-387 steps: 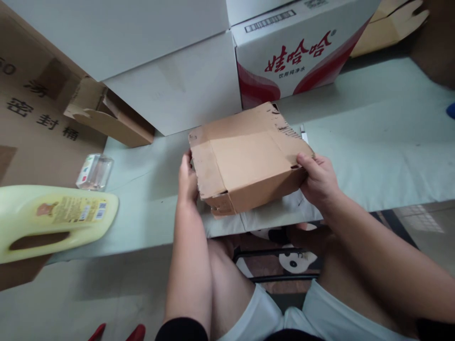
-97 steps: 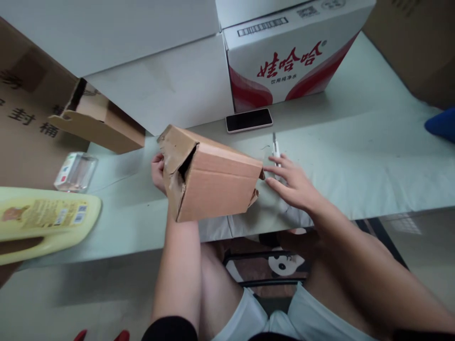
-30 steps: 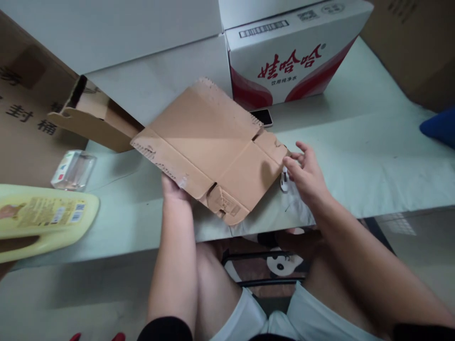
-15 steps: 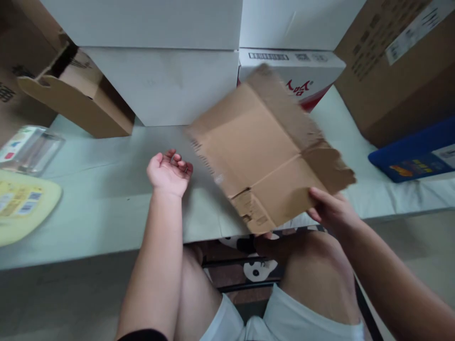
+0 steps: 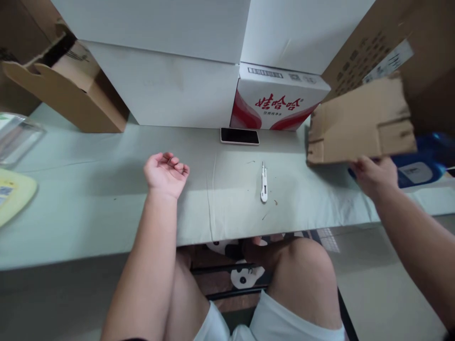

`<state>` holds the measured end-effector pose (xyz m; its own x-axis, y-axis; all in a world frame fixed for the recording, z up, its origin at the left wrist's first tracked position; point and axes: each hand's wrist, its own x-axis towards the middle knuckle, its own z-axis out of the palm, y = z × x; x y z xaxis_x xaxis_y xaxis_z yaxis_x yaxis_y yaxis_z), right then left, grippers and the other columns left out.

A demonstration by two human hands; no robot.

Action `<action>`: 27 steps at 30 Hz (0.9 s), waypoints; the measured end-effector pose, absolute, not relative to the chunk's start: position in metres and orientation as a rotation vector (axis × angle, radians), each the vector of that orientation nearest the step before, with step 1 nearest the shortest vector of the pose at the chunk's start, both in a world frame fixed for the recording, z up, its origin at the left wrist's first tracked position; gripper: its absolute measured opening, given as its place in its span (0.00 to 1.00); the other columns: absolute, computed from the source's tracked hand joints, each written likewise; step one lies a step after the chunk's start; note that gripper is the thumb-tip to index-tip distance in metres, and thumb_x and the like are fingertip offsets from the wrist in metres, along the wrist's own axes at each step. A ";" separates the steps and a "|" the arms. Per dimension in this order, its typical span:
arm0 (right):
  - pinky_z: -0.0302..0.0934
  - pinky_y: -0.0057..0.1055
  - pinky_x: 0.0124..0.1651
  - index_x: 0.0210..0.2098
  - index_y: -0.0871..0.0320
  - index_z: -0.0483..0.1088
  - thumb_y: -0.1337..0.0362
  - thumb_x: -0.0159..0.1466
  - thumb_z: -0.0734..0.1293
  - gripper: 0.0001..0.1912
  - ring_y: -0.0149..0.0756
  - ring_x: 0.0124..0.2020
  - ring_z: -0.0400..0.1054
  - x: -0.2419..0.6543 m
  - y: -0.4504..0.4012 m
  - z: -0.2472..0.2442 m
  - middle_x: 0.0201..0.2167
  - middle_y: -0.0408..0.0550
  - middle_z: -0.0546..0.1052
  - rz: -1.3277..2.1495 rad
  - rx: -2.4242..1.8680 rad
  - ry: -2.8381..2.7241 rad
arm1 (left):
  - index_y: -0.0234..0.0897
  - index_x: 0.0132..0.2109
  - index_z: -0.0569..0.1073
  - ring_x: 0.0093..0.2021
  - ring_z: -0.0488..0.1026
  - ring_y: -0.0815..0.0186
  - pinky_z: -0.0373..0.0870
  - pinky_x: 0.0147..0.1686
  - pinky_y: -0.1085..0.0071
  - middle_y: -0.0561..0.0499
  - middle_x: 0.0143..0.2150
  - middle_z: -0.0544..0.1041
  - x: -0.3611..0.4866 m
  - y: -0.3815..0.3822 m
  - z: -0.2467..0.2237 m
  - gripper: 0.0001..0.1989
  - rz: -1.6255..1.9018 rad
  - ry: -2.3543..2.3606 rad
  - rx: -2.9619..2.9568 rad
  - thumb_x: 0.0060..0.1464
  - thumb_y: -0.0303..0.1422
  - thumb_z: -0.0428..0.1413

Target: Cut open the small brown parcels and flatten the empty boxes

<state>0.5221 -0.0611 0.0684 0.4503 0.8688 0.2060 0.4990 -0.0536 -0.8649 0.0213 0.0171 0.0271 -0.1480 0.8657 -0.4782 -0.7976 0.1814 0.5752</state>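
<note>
My right hand [image 5: 377, 176] grips the lower edge of a torn piece of brown cardboard [image 5: 351, 124] at the right, tilted up in front of a large brown carton and a blue package. My left hand [image 5: 167, 174] rests palm up above the pale green tabletop, its fingers loosely curled but apart, with nothing in it. Between the hands lies a white utility knife [image 5: 264, 183], with small scraps around it. Farther back, a phone [image 5: 240, 136] lies flat before a white and red box [image 5: 280, 97].
White boxes [image 5: 163, 85] form a wall at the back. An opened brown box [image 5: 88, 90] stands at the left, near a clear plastic pack [image 5: 17, 139] and a yellow package [image 5: 14, 194]. A large carton [image 5: 426, 28] and a blue package [image 5: 423, 166] are at the right.
My right hand has carried the cardboard from the middle of the table to the right, uncovering the utility knife and the phone. My left hand has barely moved.
</note>
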 end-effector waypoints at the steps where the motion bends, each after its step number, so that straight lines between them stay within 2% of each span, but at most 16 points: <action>1: 0.72 0.28 0.41 0.40 0.60 0.73 0.55 0.73 0.62 0.15 0.28 0.35 0.75 0.522 -0.039 0.068 0.38 0.46 0.78 0.517 -1.713 -1.179 | 0.40 0.27 0.65 0.17 0.59 0.73 0.65 0.25 0.71 0.56 0.20 0.64 0.022 0.017 0.027 0.09 1.448 0.927 0.100 0.53 0.37 0.52; 4: 0.74 0.37 0.41 0.35 0.56 0.69 0.58 0.70 0.65 0.10 0.35 0.34 0.78 0.506 0.005 0.055 0.32 0.48 0.79 0.743 -1.741 -1.118 | 0.40 0.28 0.65 0.17 0.59 0.73 0.65 0.25 0.71 0.56 0.20 0.64 0.020 0.019 0.027 0.09 1.446 0.933 0.123 0.52 0.37 0.53; 6: 0.75 0.42 0.42 0.36 0.54 0.68 0.58 0.66 0.68 0.07 0.40 0.35 0.79 0.479 0.005 0.041 0.33 0.51 0.80 0.919 -1.747 -1.100 | 0.40 0.28 0.65 0.17 0.59 0.73 0.66 0.25 0.71 0.56 0.20 0.64 0.015 0.020 0.026 0.09 1.451 0.941 0.126 0.52 0.38 0.54; 9: 0.75 0.46 0.47 0.44 0.57 0.72 0.53 0.60 0.73 0.18 0.42 0.37 0.79 0.430 -0.035 0.023 0.37 0.54 0.81 1.178 -1.717 -1.164 | 0.40 0.28 0.66 0.18 0.58 0.72 0.66 0.25 0.70 0.55 0.20 0.64 0.007 0.022 0.025 0.08 1.466 0.953 0.146 0.52 0.37 0.54; 11: 0.74 0.45 0.50 0.46 0.58 0.74 0.50 0.62 0.72 0.21 0.42 0.39 0.79 0.399 -0.076 0.020 0.36 0.53 0.82 1.323 -1.678 -1.328 | 0.40 0.27 0.66 0.18 0.58 0.72 0.66 0.25 0.71 0.55 0.20 0.64 0.003 0.022 0.025 0.09 1.474 0.980 0.183 0.51 0.38 0.54; 14: 0.73 0.40 0.49 0.47 0.57 0.75 0.49 0.68 0.67 0.19 0.39 0.41 0.78 0.357 -0.139 0.025 0.37 0.51 0.82 1.488 -1.571 -1.680 | 0.40 0.27 0.65 0.18 0.58 0.73 0.65 0.24 0.73 0.55 0.21 0.64 0.004 0.020 0.025 0.09 1.458 1.068 0.301 0.51 0.38 0.54; 16: 0.72 0.35 0.46 0.48 0.56 0.76 0.52 0.71 0.63 0.17 0.37 0.42 0.77 0.330 -0.172 0.024 0.40 0.50 0.82 1.633 -1.514 -1.847 | 0.40 0.27 0.65 0.19 0.59 0.72 0.64 0.23 0.74 0.55 0.22 0.65 0.010 0.017 0.024 0.09 1.438 1.146 0.412 0.51 0.37 0.53; 19: 0.69 0.31 0.43 0.45 0.57 0.77 0.59 0.72 0.61 0.14 0.35 0.40 0.76 0.284 -0.211 0.004 0.40 0.50 0.82 1.651 -1.360 -2.083 | 0.40 0.27 0.66 0.22 0.64 0.70 0.65 0.25 0.73 0.53 0.24 0.68 0.025 0.005 0.019 0.08 1.402 1.320 0.642 0.52 0.35 0.51; 21: 0.67 0.30 0.44 0.43 0.58 0.77 0.65 0.70 0.61 0.12 0.35 0.41 0.76 0.253 -0.233 -0.017 0.40 0.50 0.82 1.637 -1.152 -2.277 | 0.40 0.29 0.68 0.29 0.71 0.67 0.71 0.35 0.70 0.50 0.28 0.73 0.037 -0.013 0.014 0.08 1.287 1.469 0.984 0.54 0.35 0.50; 23: 0.65 0.30 0.43 0.43 0.57 0.77 0.67 0.68 0.63 0.10 0.36 0.41 0.76 0.225 -0.256 -0.037 0.41 0.49 0.82 1.637 -0.885 -2.576 | 0.40 0.35 0.74 0.44 0.76 0.61 0.73 0.51 0.62 0.47 0.39 0.79 0.049 -0.037 0.008 0.08 1.037 1.609 1.445 0.56 0.35 0.50; 25: 0.63 0.30 0.39 0.42 0.55 0.77 0.63 0.68 0.65 0.09 0.37 0.41 0.76 0.204 -0.278 -0.052 0.41 0.48 0.82 1.568 -0.660 -2.847 | 0.41 0.48 0.77 0.61 0.69 0.52 0.64 0.65 0.52 0.44 0.57 0.76 0.061 -0.066 0.001 0.14 0.662 1.687 1.830 0.57 0.38 0.53; 27: 0.61 0.31 0.35 0.40 0.54 0.77 0.58 0.69 0.65 0.10 0.38 0.41 0.76 0.194 -0.299 -0.061 0.42 0.47 0.82 1.514 -0.529 -3.014 | 0.44 0.59 0.74 0.72 0.55 0.45 0.54 0.70 0.45 0.44 0.70 0.65 0.073 -0.092 -0.006 0.23 0.340 1.736 1.970 0.59 0.42 0.53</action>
